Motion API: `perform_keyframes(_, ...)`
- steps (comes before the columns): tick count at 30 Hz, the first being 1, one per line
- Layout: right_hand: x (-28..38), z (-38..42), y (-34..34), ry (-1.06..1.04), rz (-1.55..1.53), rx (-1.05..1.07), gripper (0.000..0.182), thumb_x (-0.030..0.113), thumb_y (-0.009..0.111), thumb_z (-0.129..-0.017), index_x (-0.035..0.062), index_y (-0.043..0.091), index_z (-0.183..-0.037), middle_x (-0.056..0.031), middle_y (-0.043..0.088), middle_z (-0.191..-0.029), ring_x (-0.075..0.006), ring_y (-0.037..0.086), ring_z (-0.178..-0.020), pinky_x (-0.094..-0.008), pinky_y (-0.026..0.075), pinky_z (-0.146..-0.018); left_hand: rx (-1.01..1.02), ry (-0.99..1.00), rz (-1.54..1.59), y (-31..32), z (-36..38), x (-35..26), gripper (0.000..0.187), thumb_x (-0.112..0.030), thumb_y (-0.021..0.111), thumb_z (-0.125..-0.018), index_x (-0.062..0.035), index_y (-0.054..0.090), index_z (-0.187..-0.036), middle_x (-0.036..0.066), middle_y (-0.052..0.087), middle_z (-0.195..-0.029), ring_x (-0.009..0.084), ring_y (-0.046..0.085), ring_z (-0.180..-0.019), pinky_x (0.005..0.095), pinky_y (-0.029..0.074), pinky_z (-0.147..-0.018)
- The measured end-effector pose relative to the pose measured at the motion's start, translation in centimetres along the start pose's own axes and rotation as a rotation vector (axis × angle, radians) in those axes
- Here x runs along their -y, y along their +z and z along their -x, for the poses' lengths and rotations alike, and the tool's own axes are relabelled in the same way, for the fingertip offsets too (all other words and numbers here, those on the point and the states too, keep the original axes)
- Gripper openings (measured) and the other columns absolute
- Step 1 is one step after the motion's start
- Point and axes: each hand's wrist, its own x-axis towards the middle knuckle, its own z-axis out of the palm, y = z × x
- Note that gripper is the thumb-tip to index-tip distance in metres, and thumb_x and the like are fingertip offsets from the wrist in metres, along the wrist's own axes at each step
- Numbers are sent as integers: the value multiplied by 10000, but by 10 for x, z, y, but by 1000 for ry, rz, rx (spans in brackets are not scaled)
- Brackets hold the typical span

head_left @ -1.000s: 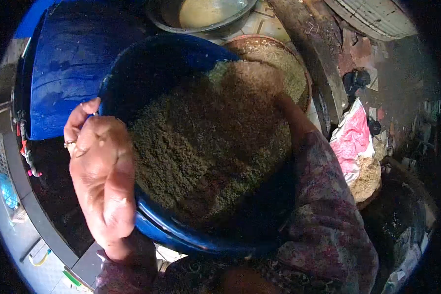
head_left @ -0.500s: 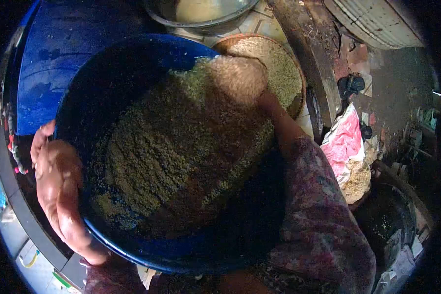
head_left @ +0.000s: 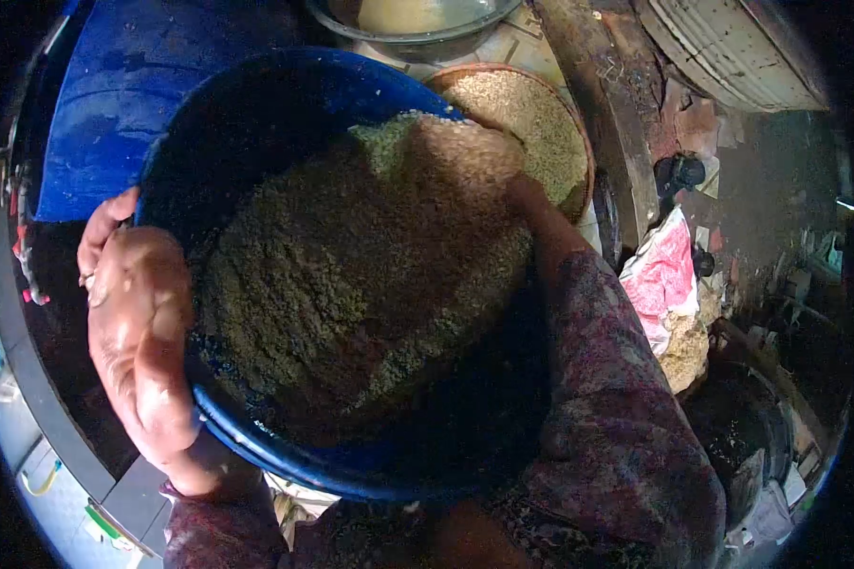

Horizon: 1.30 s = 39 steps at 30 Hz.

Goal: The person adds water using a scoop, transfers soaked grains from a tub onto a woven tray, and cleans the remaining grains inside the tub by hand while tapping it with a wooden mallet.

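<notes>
Rough work area, littered floor (head_left: 764, 194)

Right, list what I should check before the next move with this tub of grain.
1. Left hand at the blue tub's rim: ok, holding its left side.
2. Right hand at the tub's far side: ok, there among the grain.
3. Right hand's grasp: cannot tell, fingers blurred.
4. Main grain heap inside the tub: ok.
5. Round tray beyond, bare: not ok, it holds grain too.

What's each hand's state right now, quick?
Left hand: closed, holding the blue tub at its rim.
Right hand: at the grain, blurred; open or closed cannot be told.
</notes>
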Motion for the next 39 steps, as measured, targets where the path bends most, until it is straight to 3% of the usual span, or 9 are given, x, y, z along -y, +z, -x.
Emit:
perform_keyframes(1, 1, -6, -6, 143, 232, 293, 332, 342, 511, -777, 49, 621, -888, -153, 591, -928, -293, 565, -884, -408, 462, -740, 76, 7, 13, -1, -2, -2, 492, -479, 385, -764, -20, 490, -619, 59, 471, -703, 205, 437, -777, 424, 259, -907)
perform_keyframes(3, -1, -9, -1, 134, 226, 281, 330, 340, 510, -777, 50, 619, -893, -153, 590, -931, -292, 564, -886, -407, 461, -742, 239, 20, -16, -3, -8, -5, 494, -462, 351, -768, -18, 481, -597, 76, 466, -704, 220, 436, -779, 420, 260, -904)
perform_keyframes(5, -3, -10, 2, 121, 231, 283, 327, 335, 508, -778, 52, 615, -901, -151, 588, -937, -291, 562, -890, -405, 459, -746, 250, -21, -22, -1, -9, -9, 488, -454, 350, -768, -17, 480, -593, 75, 467, -705, 217, 437, -784, 419, 259, -906)
perform_keyframes(7, -2, -10, 3, 111, 230, 287, 324, 331, 506, -778, 54, 611, -910, -149, 586, -943, -289, 560, -895, -403, 457, -751, 258, -63, -37, -1, -10, -9, 482, -446, 349, -769, -17, 479, -590, 75, 468, -706, 214, 437, -788, 418, 258, -908)
perform_keyframes(9, -2, -9, 3, 109, 234, 289, 321, 326, 504, -778, 56, 606, -918, -148, 584, -949, -288, 558, -899, -402, 455, -755, 201, 88, -47, 1, -12, -2, 472, -431, 347, -773, -14, 484, -598, 75, 475, -713, 214, 440, -802, 419, 252, -914)
perform_keyframes(25, -2, -7, 0, 91, 248, 264, 309, 289, 489, -781, 72, 574, -986, -135, 568, -998, -276, 541, -935, -388, 438, -790, 247, 94, -23, 2, -12, -8, 413, -380, 383, -781, -11, 495, -633, 86, 489, -735, 234, 451, -822, 411, 248, -914)
perform_keyframes(30, 2, -11, 1, 73, 241, 245, 311, 277, 484, -782, 78, 564, -1007, -131, 563, -1013, -273, 535, -946, -384, 433, -800, 244, 231, -23, 7, -14, -6, 421, -384, 370, -793, -14, 499, -640, 87, 492, -744, 227, 455, -813, 411, 250, -908)
perform_keyframes(34, 3, -19, 2, 56, 227, 226, 313, 268, 481, -783, 82, 556, -1024, -128, 559, -1025, -270, 531, -955, -380, 429, -809, 304, 166, -23, 6, -15, -11, 429, -395, 371, -794, -14, 505, -650, 83, 495, -756, 233, 455, -827, 409, 247, -907)
perform_keyframes(39, 3, -21, 3, 35, 216, 189, 319, 256, 476, -784, 87, 546, -1045, -124, 554, -1040, -267, 526, -967, -376, 424, -820, 238, 163, -24, 14, -15, -11, 436, -404, 373, -788, -15, 509, -648, 74, 497, -755, 222, 460, -811, 402, 249, -906)
